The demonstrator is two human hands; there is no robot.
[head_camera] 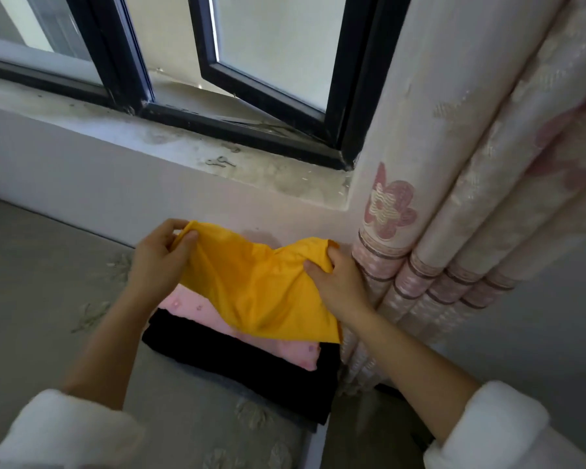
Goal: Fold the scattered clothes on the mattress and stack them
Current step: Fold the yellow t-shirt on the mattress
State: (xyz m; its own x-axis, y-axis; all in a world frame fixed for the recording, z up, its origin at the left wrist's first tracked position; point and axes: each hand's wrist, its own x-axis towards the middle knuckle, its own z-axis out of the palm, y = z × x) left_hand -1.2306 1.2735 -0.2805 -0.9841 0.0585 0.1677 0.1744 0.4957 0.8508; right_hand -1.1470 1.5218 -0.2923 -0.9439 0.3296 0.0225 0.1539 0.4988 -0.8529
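- As the pile lies at the right edge of the grey embroidered mattress (48,299), its folded black garment (251,367) could be pushed off if pressed sideways.
- The folded pink dotted garment (295,350) is laid askew on the black one, so a lean may be built in.
- The soft yellow cloth garment (261,292) is held slack just above the pink one. It is pinched at one end by the curled fingers of the left hand (159,255) and gripped at the other by the right hand (339,282), and the fold could be lost if either hold is released early.
- The flowered cream curtain (454,231) just beside the right hand might be snagged.
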